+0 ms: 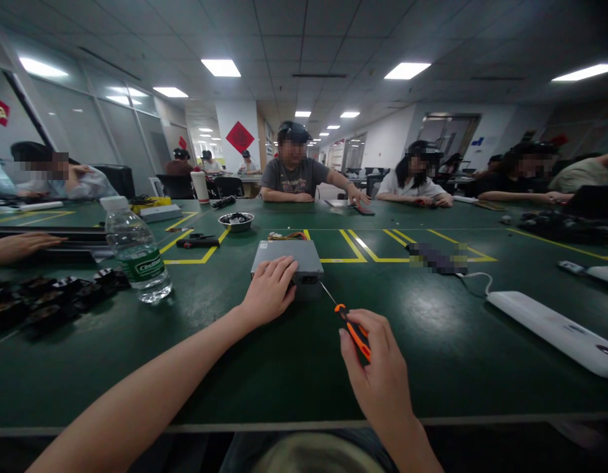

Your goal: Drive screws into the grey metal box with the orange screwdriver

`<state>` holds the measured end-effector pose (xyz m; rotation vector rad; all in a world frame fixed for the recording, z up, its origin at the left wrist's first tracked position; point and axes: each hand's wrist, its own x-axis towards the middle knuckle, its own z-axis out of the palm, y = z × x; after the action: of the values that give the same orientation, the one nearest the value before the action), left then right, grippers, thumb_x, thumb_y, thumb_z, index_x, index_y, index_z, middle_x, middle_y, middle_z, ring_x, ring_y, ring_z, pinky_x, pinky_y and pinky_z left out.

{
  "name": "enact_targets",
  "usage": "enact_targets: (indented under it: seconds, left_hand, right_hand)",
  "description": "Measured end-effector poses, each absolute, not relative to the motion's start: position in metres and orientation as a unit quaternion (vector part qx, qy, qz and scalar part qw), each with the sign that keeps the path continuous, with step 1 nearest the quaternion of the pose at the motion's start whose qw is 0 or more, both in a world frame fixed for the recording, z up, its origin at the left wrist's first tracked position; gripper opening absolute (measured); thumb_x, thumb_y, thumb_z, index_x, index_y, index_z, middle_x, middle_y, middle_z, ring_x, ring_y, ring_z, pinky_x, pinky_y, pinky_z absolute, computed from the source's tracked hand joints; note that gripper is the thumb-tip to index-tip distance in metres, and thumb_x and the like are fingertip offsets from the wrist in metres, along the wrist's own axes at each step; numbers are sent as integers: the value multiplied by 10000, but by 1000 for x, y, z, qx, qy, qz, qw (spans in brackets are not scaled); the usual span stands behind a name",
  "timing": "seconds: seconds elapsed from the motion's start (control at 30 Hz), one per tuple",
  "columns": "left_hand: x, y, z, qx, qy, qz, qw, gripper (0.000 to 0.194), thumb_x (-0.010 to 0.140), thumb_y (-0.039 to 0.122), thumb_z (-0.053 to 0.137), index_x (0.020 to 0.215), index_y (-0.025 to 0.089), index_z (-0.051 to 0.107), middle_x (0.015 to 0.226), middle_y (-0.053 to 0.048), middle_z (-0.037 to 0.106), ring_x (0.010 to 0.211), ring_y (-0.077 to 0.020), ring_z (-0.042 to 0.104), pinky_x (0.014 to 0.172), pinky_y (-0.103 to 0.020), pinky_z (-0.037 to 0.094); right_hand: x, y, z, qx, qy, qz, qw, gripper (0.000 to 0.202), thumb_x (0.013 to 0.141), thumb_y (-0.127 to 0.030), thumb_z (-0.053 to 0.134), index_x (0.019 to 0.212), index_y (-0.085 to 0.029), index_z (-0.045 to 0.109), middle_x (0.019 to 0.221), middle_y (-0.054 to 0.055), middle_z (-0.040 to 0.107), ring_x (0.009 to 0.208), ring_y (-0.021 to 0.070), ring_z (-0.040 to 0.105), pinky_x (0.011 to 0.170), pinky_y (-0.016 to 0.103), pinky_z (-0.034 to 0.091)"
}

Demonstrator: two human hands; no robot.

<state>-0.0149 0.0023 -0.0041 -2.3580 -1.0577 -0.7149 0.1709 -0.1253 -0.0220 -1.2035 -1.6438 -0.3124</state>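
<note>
A grey metal computer power supply unit point(304, 255) lies on the green table in front of me, with a bundle of coloured wires point(288, 236) at its far side. My left hand point(270, 292) holds it, fingers over the top and thumb down by the near face. In my right hand point(375, 348) is an orange and black screwdriver point(352, 327), its handle between thumb and fingers. The thin shaft points up and left, with its tip at the right end of the unit's near face, beside the power socket point(310, 280). Whether the tip sits in a screw is too small to tell.
A water bottle point(139, 253) stands on the left near dark parts point(48, 302). Behind are a metal bowl point(236, 221) and a black tool point(198, 241). A white power bank point(555, 328) with a cable lies right. A co-worker's hand point(25, 248) reaches in from the left; people sit opposite.
</note>
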Motion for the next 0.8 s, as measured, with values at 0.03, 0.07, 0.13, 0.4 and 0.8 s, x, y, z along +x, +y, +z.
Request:
enact_targets:
  seconds: [0.03,0.07,0.13,0.4,0.8]
  left_hand:
    - [-15,2,-4,-856,-385,-261,228,430,852,266,448,1268,158,432,1323,-118,472,1214,-264,425,971,-427,330]
    - [-15,2,-4,-855,-385,-261,229,431,848,265,456,1265,160,435,1322,-118,474,1212,-265,428,971,-428,332]
    - [-15,2,-4,-854,-385,-263,230,431,843,263,465,1262,162,442,1318,-121,477,1208,-266,433,971,-431,335]
    - [-15,2,-3,-856,-382,-262,229,422,860,267,434,1267,154,437,1321,-125,477,1218,-262,423,977,-435,329]
    - [-14,3,-4,-858,-384,-255,227,426,867,270,425,1274,143,421,1336,-118,462,1229,-260,406,985,-422,315]
  right_hand:
    - [171,-126,-22,-510,-675,-118,519,182,884,-269,425,1042,-196,480,985,94,561,867,202,591,700,340,530]
    - [171,-126,-22,-518,-668,-108,523,194,891,-284,412,1052,-196,476,991,96,556,854,196,598,670,322,535]
    - [171,-126,-24,-523,-663,-100,526,196,896,-270,390,1058,-199,476,980,88,560,825,182,610,619,288,538]
    - [171,-123,-25,-457,-711,-164,508,161,857,-135,434,976,-212,510,933,62,608,865,183,601,733,329,530]
    - [171,-126,-27,-450,-721,-148,505,180,851,-94,428,972,-192,518,962,67,605,851,177,578,724,321,493]
